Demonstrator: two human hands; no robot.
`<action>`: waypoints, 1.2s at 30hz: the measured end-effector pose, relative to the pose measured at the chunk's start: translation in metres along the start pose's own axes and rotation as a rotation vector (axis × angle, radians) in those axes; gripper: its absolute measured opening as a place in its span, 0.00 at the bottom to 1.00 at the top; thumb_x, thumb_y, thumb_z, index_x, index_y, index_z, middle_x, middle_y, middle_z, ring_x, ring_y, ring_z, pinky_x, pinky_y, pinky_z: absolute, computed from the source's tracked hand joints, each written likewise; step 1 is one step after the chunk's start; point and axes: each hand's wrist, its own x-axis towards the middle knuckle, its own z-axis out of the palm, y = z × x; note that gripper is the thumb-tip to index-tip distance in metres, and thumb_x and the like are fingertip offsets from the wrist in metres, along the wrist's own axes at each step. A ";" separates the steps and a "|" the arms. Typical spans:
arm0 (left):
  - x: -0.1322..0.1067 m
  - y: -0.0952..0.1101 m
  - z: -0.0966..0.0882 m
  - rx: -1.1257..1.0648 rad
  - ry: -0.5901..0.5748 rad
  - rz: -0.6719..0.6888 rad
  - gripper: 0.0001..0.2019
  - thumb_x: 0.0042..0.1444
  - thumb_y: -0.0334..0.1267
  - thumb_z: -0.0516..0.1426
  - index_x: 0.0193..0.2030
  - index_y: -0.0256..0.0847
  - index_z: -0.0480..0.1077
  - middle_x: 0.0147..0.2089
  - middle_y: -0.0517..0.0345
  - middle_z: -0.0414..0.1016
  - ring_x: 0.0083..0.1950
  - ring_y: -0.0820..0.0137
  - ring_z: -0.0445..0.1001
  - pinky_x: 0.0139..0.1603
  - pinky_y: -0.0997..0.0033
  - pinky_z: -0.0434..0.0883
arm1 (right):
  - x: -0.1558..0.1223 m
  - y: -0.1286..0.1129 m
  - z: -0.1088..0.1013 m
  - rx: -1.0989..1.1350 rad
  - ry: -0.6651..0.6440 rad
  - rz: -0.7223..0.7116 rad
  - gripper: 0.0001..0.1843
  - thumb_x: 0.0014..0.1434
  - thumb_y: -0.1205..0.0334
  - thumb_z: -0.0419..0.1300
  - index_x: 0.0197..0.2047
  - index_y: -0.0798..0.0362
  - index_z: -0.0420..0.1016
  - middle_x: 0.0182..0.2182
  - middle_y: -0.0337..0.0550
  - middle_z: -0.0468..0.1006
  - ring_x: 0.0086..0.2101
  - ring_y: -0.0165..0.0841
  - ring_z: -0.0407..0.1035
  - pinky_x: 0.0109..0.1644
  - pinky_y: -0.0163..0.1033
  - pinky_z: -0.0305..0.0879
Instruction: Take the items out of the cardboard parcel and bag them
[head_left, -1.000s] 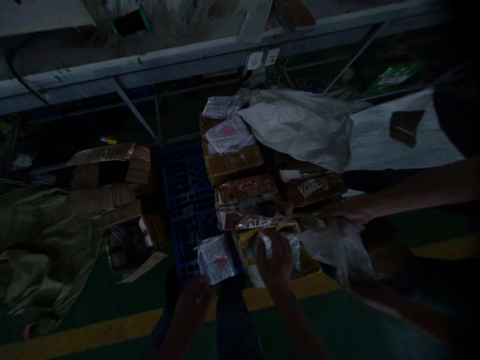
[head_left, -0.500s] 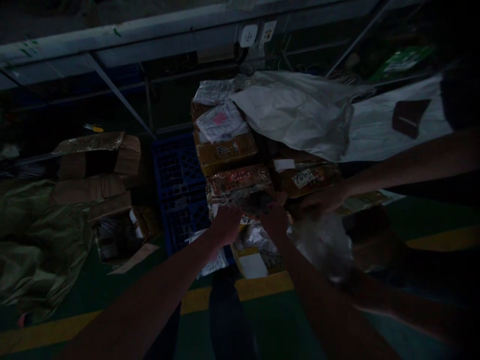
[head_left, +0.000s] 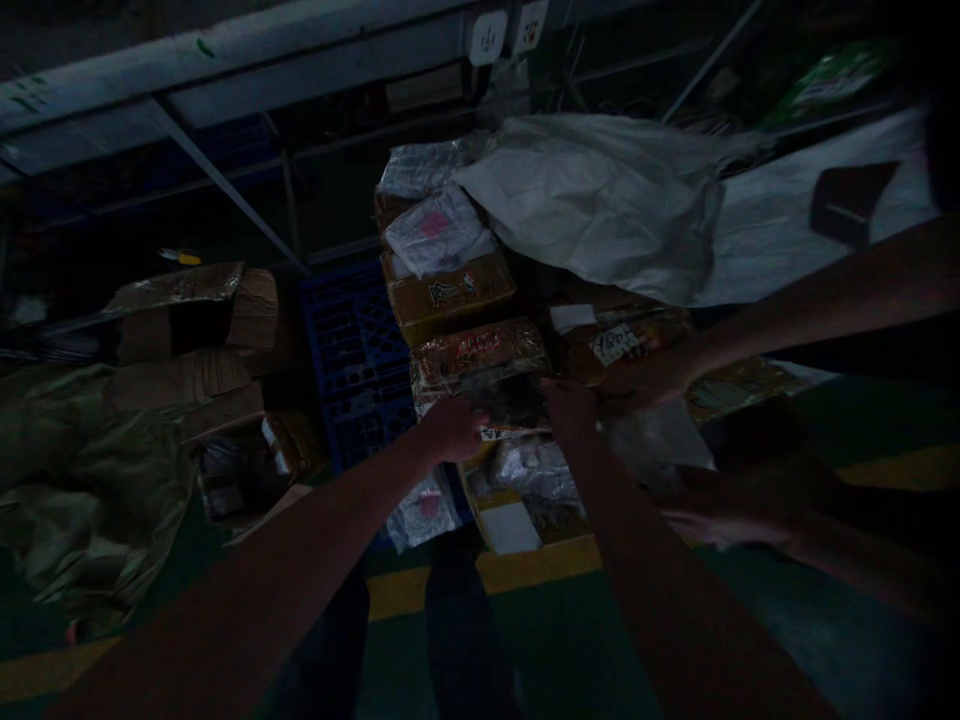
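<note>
I am looking down into a dim storeroom with a green floor crossed by a yellow line, and a pale metal shelf rail running across the top with two wall sockets on it. The biggest thing is a crumpled white sack draped over the far right of the heap, and a limp olive bag sprawls at the left beside some torn open cartons. A blue crate sits in the middle, and taped brown parcels are stacked along its right side. The one I am at is the taped parcel with red writing, in the middle of the row, just in front of a yellow box and behind a clear-wrapped packet. My left hand is curled onto its near left corner and my right hand onto its near right edge; both touch it, though in this gloom I cannot tell how tight the fingers close. Another person's hand rests on the neighbouring labelled parcel to the right, and their other hand hangs lower, fingers spread
</note>
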 end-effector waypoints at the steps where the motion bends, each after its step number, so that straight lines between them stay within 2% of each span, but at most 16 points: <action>1: 0.000 -0.003 0.001 0.018 0.009 0.015 0.16 0.75 0.42 0.55 0.59 0.44 0.82 0.54 0.45 0.85 0.62 0.49 0.81 0.59 0.46 0.74 | -0.005 -0.001 -0.003 -0.039 -0.026 -0.010 0.31 0.76 0.46 0.51 0.53 0.60 0.89 0.45 0.63 0.91 0.47 0.50 0.85 0.52 0.49 0.80; 3: 0.002 -0.008 -0.002 0.086 0.020 0.071 0.17 0.75 0.41 0.52 0.54 0.43 0.83 0.51 0.45 0.86 0.58 0.50 0.83 0.58 0.44 0.74 | -0.015 -0.010 -0.006 -0.143 -0.115 -0.111 0.28 0.74 0.43 0.58 0.46 0.57 0.90 0.45 0.64 0.90 0.50 0.52 0.84 0.58 0.52 0.79; 4: 0.005 -0.010 -0.005 0.126 0.016 0.106 0.17 0.75 0.42 0.53 0.50 0.41 0.84 0.50 0.44 0.86 0.55 0.49 0.84 0.58 0.43 0.74 | -0.017 -0.017 -0.005 -0.197 -0.160 -0.202 0.24 0.73 0.45 0.60 0.46 0.56 0.90 0.47 0.63 0.90 0.52 0.52 0.84 0.61 0.52 0.77; 6: 0.012 -0.011 -0.015 0.180 -0.002 0.155 0.16 0.71 0.44 0.57 0.46 0.40 0.85 0.48 0.42 0.87 0.52 0.48 0.85 0.57 0.42 0.74 | -0.014 -0.034 0.000 -0.291 -0.241 -0.384 0.16 0.72 0.58 0.61 0.50 0.56 0.89 0.52 0.60 0.90 0.55 0.48 0.83 0.63 0.48 0.74; 8: 0.019 -0.008 -0.025 0.194 -0.036 0.154 0.16 0.68 0.47 0.60 0.46 0.39 0.85 0.49 0.40 0.86 0.52 0.45 0.85 0.57 0.42 0.75 | -0.003 -0.049 0.009 -0.343 -0.297 -0.495 0.15 0.68 0.68 0.61 0.52 0.57 0.87 0.53 0.59 0.90 0.55 0.45 0.83 0.61 0.44 0.73; 11: 0.026 0.001 -0.034 0.186 -0.115 0.100 0.18 0.67 0.48 0.63 0.49 0.35 0.86 0.51 0.36 0.86 0.56 0.43 0.84 0.60 0.42 0.75 | 0.015 -0.055 0.021 -0.363 -0.349 -0.506 0.12 0.69 0.67 0.61 0.49 0.58 0.87 0.50 0.59 0.90 0.52 0.44 0.84 0.58 0.43 0.73; 13: 0.029 0.005 -0.032 0.182 -0.145 0.060 0.19 0.66 0.49 0.64 0.50 0.34 0.87 0.51 0.32 0.85 0.58 0.41 0.82 0.63 0.40 0.73 | 0.020 -0.048 0.027 -0.358 -0.347 -0.489 0.13 0.70 0.63 0.62 0.54 0.56 0.85 0.52 0.57 0.89 0.53 0.43 0.83 0.59 0.42 0.72; 14: 0.029 0.005 -0.028 0.174 -0.140 0.044 0.19 0.66 0.49 0.65 0.51 0.35 0.87 0.53 0.30 0.85 0.61 0.40 0.81 0.66 0.39 0.72 | 0.020 -0.043 0.029 -0.358 -0.348 -0.503 0.15 0.70 0.60 0.65 0.57 0.55 0.83 0.54 0.56 0.87 0.54 0.43 0.82 0.60 0.42 0.72; 17: 0.028 0.002 -0.010 0.156 -0.097 0.012 0.18 0.65 0.46 0.67 0.53 0.34 0.87 0.62 0.24 0.81 0.69 0.37 0.74 0.72 0.36 0.66 | 0.018 -0.028 0.030 -0.391 -0.330 -0.633 0.30 0.64 0.51 0.74 0.64 0.54 0.76 0.62 0.57 0.81 0.58 0.46 0.79 0.59 0.43 0.74; 18: 0.026 -0.001 -0.004 0.156 -0.080 0.014 0.17 0.64 0.44 0.67 0.54 0.34 0.87 0.64 0.23 0.79 0.71 0.37 0.72 0.73 0.36 0.65 | 0.019 -0.026 0.029 -0.424 -0.315 -0.671 0.30 0.65 0.52 0.73 0.65 0.53 0.74 0.63 0.56 0.80 0.58 0.46 0.79 0.58 0.44 0.74; 21: 0.017 -0.010 0.007 0.170 -0.039 0.060 0.16 0.65 0.39 0.67 0.55 0.33 0.85 0.66 0.27 0.77 0.69 0.40 0.73 0.70 0.39 0.67 | 0.022 -0.028 0.025 -0.560 -0.313 -0.706 0.15 0.72 0.66 0.60 0.60 0.51 0.76 0.59 0.51 0.82 0.51 0.44 0.81 0.51 0.46 0.74; 23: 0.010 -0.016 0.008 0.170 -0.025 0.133 0.15 0.65 0.37 0.65 0.55 0.33 0.84 0.65 0.35 0.79 0.63 0.45 0.77 0.67 0.39 0.68 | 0.023 -0.033 0.023 -0.616 -0.328 -0.711 0.15 0.73 0.70 0.53 0.56 0.51 0.78 0.56 0.51 0.83 0.50 0.45 0.82 0.49 0.46 0.74; 26: 0.002 -0.020 0.007 0.144 -0.035 0.184 0.15 0.64 0.38 0.66 0.54 0.33 0.82 0.61 0.45 0.81 0.60 0.47 0.78 0.66 0.36 0.69 | 0.018 -0.042 0.025 -0.650 -0.313 -0.705 0.18 0.75 0.71 0.48 0.58 0.54 0.76 0.57 0.55 0.83 0.53 0.47 0.82 0.49 0.47 0.74; 30: -0.002 -0.020 0.009 0.100 -0.077 0.140 0.16 0.64 0.42 0.67 0.53 0.33 0.82 0.59 0.44 0.82 0.63 0.46 0.77 0.63 0.37 0.72 | 0.009 -0.048 0.030 -0.691 -0.323 -0.721 0.16 0.72 0.72 0.53 0.60 0.56 0.73 0.58 0.60 0.83 0.56 0.48 0.80 0.50 0.47 0.74; 33: -0.005 -0.020 0.014 0.106 -0.039 0.129 0.18 0.64 0.42 0.67 0.55 0.31 0.80 0.57 0.42 0.82 0.63 0.46 0.77 0.64 0.36 0.71 | 0.006 -0.050 0.031 -0.739 -0.341 -0.761 0.17 0.73 0.73 0.51 0.60 0.58 0.74 0.56 0.61 0.83 0.53 0.49 0.79 0.49 0.49 0.74; 36: -0.009 -0.019 0.019 0.092 -0.001 0.123 0.17 0.63 0.40 0.67 0.54 0.32 0.79 0.57 0.42 0.81 0.62 0.47 0.77 0.63 0.39 0.70 | 0.008 -0.048 0.032 -0.769 -0.376 -0.866 0.16 0.70 0.72 0.56 0.58 0.58 0.76 0.56 0.62 0.83 0.58 0.51 0.76 0.52 0.50 0.74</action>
